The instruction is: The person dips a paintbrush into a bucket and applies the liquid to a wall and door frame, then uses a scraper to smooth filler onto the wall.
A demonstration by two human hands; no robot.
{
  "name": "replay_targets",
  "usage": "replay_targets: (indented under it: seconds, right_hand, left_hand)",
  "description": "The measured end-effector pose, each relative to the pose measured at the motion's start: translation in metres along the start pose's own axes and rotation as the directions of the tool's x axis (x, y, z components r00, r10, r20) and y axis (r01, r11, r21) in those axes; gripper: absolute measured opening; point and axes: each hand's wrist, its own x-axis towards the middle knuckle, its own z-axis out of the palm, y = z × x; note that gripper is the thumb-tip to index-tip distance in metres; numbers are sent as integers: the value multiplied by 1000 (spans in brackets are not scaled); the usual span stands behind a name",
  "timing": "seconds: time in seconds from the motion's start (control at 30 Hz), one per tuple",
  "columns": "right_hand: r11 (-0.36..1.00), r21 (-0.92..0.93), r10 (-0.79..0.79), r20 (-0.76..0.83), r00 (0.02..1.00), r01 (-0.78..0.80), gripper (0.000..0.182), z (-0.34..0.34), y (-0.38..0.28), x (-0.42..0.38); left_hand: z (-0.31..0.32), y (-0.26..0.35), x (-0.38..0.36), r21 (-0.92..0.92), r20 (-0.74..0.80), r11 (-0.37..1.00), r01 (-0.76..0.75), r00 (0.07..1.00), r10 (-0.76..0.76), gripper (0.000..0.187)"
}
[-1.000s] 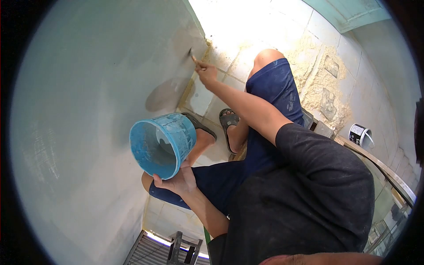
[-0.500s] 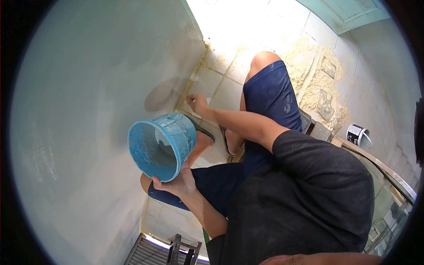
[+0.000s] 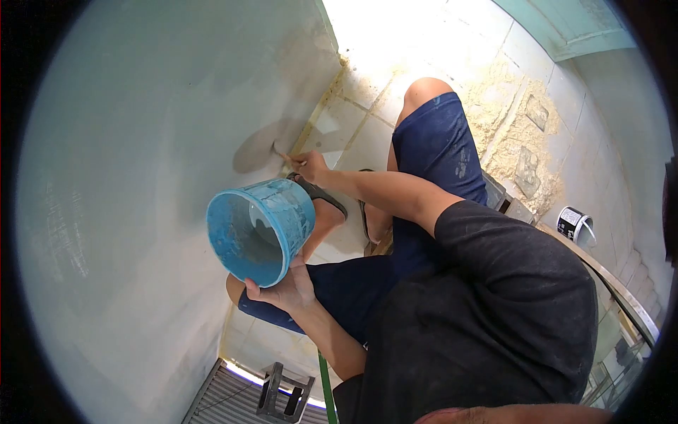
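My left hand [image 3: 288, 288] grips the blue plastic bucket [image 3: 296, 208] from below, its thumb on the rim. The bucket is tilted, its mouth toward the wall, and greyish-white material coats the inside. Past the bucket, my right hand [image 3: 308, 168] is closed on a small thin-handled tool [image 3: 283, 154], whose tip points at the lower wall. The shape of its tip is too small to make out. A dark oval shadow lies on the wall around the tip.
A pale green-grey wall [image 3: 141, 141] rises at the left. Sandy rubble [image 3: 519, 148] covers floor tiles at the upper right, near a small black-and-white bucket [image 3: 575, 226]. A dark stool-like frame [image 3: 284, 397] stands at the bottom. My legs and sandalled feet are close to the bucket.
My right hand has shifted slightly down and left, and its tool now shows clearly by the wall. The blue bucket stays nearly in place in my left hand.
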Motion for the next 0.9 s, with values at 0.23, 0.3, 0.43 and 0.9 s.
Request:
replay_targets:
  seconds: [0.23, 0.3, 0.43, 0.9]
  right_hand:
    - [955, -64, 280, -135, 950, -291, 19, -37, 6, 37]
    - [989, -47, 96, -532, 841, -143, 19, -52, 16, 83]
    - [973, 230, 148, -622, 769, 0, 25, -101, -91, 86]
    - [991, -22, -135, -61, 989, 134, 28, -31, -45, -1]
  left_hand:
    - [1, -2, 10, -13, 10, 1000, 21, 1000, -21, 90]
    - [3, -2, 9, -7, 6, 1000, 20, 1000, -20, 90]
    - [-4, -1, 9, 14, 0, 1000, 17, 1000, -17, 90]
    - [-3, -3, 18, -14, 37, 998, 55, 998, -55, 88]
